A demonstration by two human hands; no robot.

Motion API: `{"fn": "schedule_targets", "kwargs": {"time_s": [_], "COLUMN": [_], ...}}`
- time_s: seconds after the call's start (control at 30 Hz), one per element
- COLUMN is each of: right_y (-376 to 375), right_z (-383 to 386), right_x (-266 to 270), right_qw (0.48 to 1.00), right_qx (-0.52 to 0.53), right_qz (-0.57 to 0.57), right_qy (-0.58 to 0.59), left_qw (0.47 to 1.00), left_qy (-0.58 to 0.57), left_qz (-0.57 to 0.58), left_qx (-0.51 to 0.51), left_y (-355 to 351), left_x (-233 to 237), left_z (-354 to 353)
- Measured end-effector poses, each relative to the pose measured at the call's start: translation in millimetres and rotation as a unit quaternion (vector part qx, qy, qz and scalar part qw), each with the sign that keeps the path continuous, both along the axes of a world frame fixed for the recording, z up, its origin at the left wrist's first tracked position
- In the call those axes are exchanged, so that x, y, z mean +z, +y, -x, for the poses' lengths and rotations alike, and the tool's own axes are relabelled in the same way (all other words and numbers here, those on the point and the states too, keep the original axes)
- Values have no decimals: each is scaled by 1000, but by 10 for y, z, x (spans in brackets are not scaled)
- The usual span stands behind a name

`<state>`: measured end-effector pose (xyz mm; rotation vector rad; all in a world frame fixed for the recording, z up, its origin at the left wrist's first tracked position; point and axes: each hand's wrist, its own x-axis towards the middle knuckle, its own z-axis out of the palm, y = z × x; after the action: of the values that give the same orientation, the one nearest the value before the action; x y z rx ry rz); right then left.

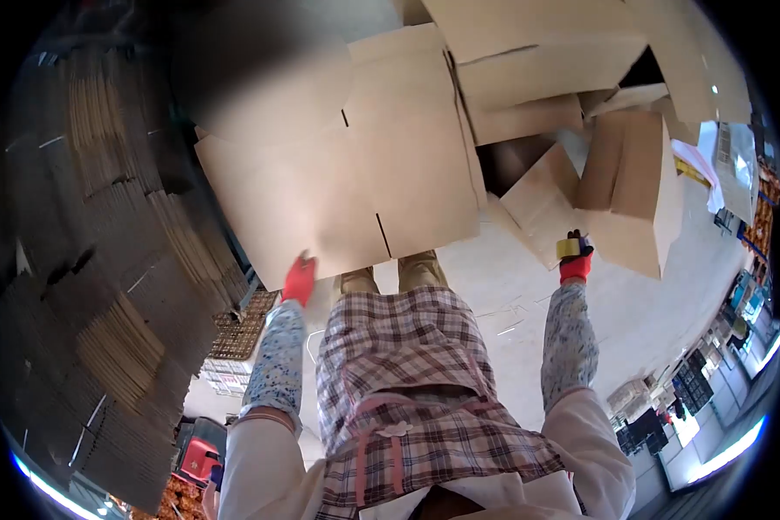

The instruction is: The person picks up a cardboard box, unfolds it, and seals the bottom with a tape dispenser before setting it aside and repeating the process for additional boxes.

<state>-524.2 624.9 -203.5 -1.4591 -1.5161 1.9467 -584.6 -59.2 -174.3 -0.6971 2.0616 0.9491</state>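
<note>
My left hand (300, 279), in a red glove with dark fingertips, is at the near edge of a large flat cardboard sheet (321, 186). Its fingers stretch forward over the board, and nothing shows in them. The sheet has two dark slots and spreads out in front of my shoes (420, 270). Out to the right, my right hand (575, 267), also red-gloved, is closed around a roll of yellow tape (568, 249). That hand overlaps the lower edge of an open cardboard piece (542, 199) in this view.
Tall stacks of flattened cardboard (121, 347) line the left side. A brown box (626, 182) stands beyond my right hand, with larger cartons (537, 74) behind it. Lower left are a woven crate (244, 329) and a red object (201, 457). The pale floor (494, 321) shows between.
</note>
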Motion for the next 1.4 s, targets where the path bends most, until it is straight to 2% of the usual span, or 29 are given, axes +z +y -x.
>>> {"fn": "schedule_targets", "kwargs": {"time_s": [0.07, 0.1, 0.13, 0.17, 0.2, 0.27, 0.3, 0.37, 0.43, 0.47, 0.53, 0.6, 0.63, 0.67, 0.7, 0.73, 0.8, 0.87, 0.93, 0.97, 1.03, 1.07, 1.1, 1.13, 1.2, 1.23, 1.27, 1.37, 1.4], "right_y": [-171, -1190, -1253, -1825, -1945, -2186, -2161, -2285, -2423, -2163, -1625, -1413, -1305, -1249, -1194, -1229, -1875, -2684, -3433, -3530, -3678, -3732, -3800, -3904, -4170, -4105, -4066, -4661, -4818], "right_z": [-40, 544, 505, 893, 936, 1003, 829, 972, 1196, 1191, 1174, 1672, 1888, 1999, 2110, 2338, 2777, 3039, 2944, 2776, 2606, 2659, 2763, 2894, 3119, 3116, 2913, 2470, 2545], "right_x": [-442, 150, -268, -11, -312, -775, -1222, -1054, -283, -68, 340, 1587, 2168, 2443, 2718, 2887, 3253, 3719, 4327, 4284, 4008, 4030, 4227, 4342, 4219, 3669, 3176, 3048, 3158], "right_qw": [994, 990, 951, 899, 888, 759, 786, 798, 841, 829, 800, 697, 643, 616, 580, 531, 529, 339, 510, 401, 211, 209, 289, 347, 424, 372, 287, 313, 377], "right_qx": [94, 58, 189, 234, 251, 312, 238, 244, 297, 341, 427, 561, 610, 648, 675, 710, 746, 819, 814, 832, 860, 860, 905, 907, 863, 806, 650, 667, 642], "right_qz": [39, -72, -151, -231, -284, -363, -448, -495, -421, -408, -381, -300, -290, -344, -402, -450, -369, -434, -231, -379, -451, -451, -309, -150, -145, -450, -700, -671, -665], "right_qy": [45, -104, -192, -288, -260, -442, -354, -241, -167, -173, -180, -331, -361, -289, -215, -108, -167, -160, -155, 60, 109, 115, -35, -184, -232, -93, 69, 83, 67], "left_qw": [987, 971, 948, 942, 937, 919, 940, 962, 960, 947, 947, 933, 903, 852, 866, 857, 782, 714, 705, 716, 748, 750, 763, 772, 764, 782, 774, 808, 819], "left_qy": [-6, -15, -38, -88, -134, -222, -176, -76, 27, 95, 88, 155, 269, 378, 425, 461, 483, 562, 564, 559, 518, 510, 477, 501, 480, 476, 474, 489, 481], "left_qz": [136, 209, 300, 318, 322, 323, 292, 230, 166, 135, 110, 102, 12, -80, 37, 155, -19, -15, 6, -2, -32, -94, -142, -130, -229, -194, -226, -211, -227], "left_qx": [88, 117, 103, 56, 30, -31, 23, 127, 225, 275, 290, 309, 336, 353, 262, 168, 393, 418, 431, 418, 414, 410, 413, 368, 365, 353, 355, 253, 218], "left_y": [-716, -1011, -1167, -1278, -1379, -1588, -1594, -1561, -1465, -1443, -1494, -1724, -1733, -1723, -1658, -1563, -1547, -1686, -1646, -1722, -1773, -1779, -1726, -2049, -2298, -2613, -2895, -3619, -3759], "left_x": [-612, -857, -898, -915, -1031, -1269, -1269, -1131, -722, -501, 728, 1815, 2344, 2806, 3075, 3220, 3162, 3049, 3121, 3024, 3023, 3030, 3126, 2668, 2691, 2562, 2443, 2405, 2687], "left_z": [-399, -546, -516, -495, -536, -632, -672, -753, -883, -770, -690, -839, -691, -555, -340, -28, 448, 888, 1166, 1246, 1380, 1452, 1427, 1450, 1462, 1417, 1345, 1135, 1118]}}
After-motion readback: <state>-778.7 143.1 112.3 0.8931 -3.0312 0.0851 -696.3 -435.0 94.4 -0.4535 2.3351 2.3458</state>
